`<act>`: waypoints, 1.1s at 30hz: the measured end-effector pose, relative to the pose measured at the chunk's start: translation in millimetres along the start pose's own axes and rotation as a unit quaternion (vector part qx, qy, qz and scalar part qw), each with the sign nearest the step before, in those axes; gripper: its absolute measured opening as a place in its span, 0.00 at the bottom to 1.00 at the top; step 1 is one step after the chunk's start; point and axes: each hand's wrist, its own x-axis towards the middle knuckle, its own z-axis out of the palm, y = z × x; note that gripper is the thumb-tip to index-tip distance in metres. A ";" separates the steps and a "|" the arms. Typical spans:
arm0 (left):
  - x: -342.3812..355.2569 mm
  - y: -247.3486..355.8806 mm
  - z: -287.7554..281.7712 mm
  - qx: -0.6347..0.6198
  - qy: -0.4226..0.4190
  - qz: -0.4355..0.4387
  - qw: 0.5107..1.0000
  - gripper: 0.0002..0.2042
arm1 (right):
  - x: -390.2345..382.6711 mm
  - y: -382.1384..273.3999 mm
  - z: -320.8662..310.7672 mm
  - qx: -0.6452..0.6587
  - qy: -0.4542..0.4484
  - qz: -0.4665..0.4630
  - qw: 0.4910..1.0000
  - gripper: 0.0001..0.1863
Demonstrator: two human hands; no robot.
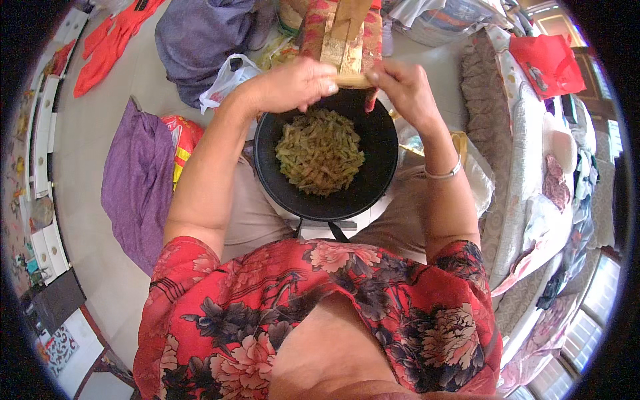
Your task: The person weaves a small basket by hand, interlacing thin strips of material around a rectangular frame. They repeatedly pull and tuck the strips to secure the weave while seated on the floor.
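Ideally, the wooden bar (354, 81) sits level, with even force at both ends so that it does not twist, and the knuckles ride clear of the black pan (379, 163). Each grip is pinching one end: the left hand (297, 85) on its side, the right hand (408, 90) on the other. Pale, straight and short, the bar lies crosswise above the pan's far edge, at the near end of a worn-looking wooden board (354, 57); whether the two are joined I cannot tell from this angle. Below, the pan holds a loose heap of greenish cut strips (320, 155). Red patterned cloth (311, 30) shows beside the board, and purple cloth (137, 183) lies farther left.
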 end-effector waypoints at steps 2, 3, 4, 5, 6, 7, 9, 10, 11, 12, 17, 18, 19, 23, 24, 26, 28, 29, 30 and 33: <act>13.7 -4.9 -3.0 0.160 0.152 0.028 0.975 0.11 | 19.0 6.5 -1.5 -0.055 0.023 0.043 0.997 0.11; 23.7 -15.2 -5.7 0.232 0.236 0.077 0.941 0.10 | 28.4 14.2 0.9 -0.045 0.049 0.031 0.997 0.12; 32.1 -15.3 -8.7 0.246 0.277 0.051 0.927 0.10 | 36.3 22.9 5.1 -0.035 0.077 0.019 0.996 0.12; 39.5 -17.6 -10.7 0.246 0.299 0.041 0.921 0.11 | 43.2 27.5 8.0 -0.026 0.105 0.008 0.994 0.12; 46.3 -19.7 -11.5 0.246 0.321 0.032 0.914 0.11 | 48.8 28.3 9.4 -0.036 0.117 0.027 0.992 0.13; 51.1 -21.1 -12.5 0.245 0.344 0.022 0.906 0.11 | 54.9 32.0 13.2 -0.065 0.142 0.028 0.987 0.12; 56.7 -25.5 -15.2 0.256 0.346 -0.010 0.903 0.12 | 64.4 41.3 23.6 -0.122 0.187 0.032 0.974 0.12; 59.7 -31.1 -16.6 0.258 0.346 -0.008 0.902 0.12 | 67.2 41.4 25.4 -0.152 0.165 0.033 0.974 0.13; 60.6 -34.9 -17.4 0.261 0.346 -0.007 0.901 0.12 | 67.5 44.8 25.8 -0.210 0.141 0.053 0.966 0.14; 58.3 -31.7 -17.9 0.287 0.327 -0.034 0.900 0.13 | 66.3 50.1 24.7 -0.268 0.117 0.074 0.954 0.14; 16.8 1.8 -13.4 0.327 0.141 -0.140 0.924 0.18 | 51.4 43.1 0.3 -0.153 0.034 0.081 0.984 0.15; 8.9 4.6 -1.8 0.257 0.169 -0.084 0.948 0.20 | 44.3 25.8 0.5 0.079 -0.023 0.141 0.987 0.14; 5.2 5.0 12.4 0.184 0.192 -0.028 0.964 0.22 | 37.9 9.1 3.7 0.212 -0.070 0.182 0.958 0.13; 27.8 6.4 57.1 -0.113 0.352 0.082 0.926 0.20 | 20.8 -11.2 36.7 0.594 -0.174 0.250 0.745 0.08; 29.3 7.3 55.0 -0.196 0.357 0.100 0.908 0.19 | 19.4 -16.4 42.3 0.601 -0.120 0.250 0.750 0.09; 31.3 7.1 47.3 -0.356 0.358 0.138 0.852 0.19 | 20.7 -22.9 41.5 0.542 -0.150 0.189 0.805 0.09; 22.5 15.6 31.2 -0.503 0.337 0.162 0.779 0.17 | 19.7 -29.3 41.6 0.487 -0.162 0.141 0.847 0.10; 15.9 15.9 24.0 -0.572 0.323 0.172 0.734 0.16 | 18.5 -31.2 42.7 0.402 -0.156 0.111 0.895 0.11; 17.7 -4.1 9.4 -0.624 0.264 0.254 0.690 0.15 | 17.6 -33.9 46.1 0.316 -0.154 0.076 0.933 0.11; -2.9 -9.1 -31.1 -0.676 0.092 0.307 0.663 0.17 | 15.0 -38.1 49.2 0.105 -0.122 0.016 0.987 0.13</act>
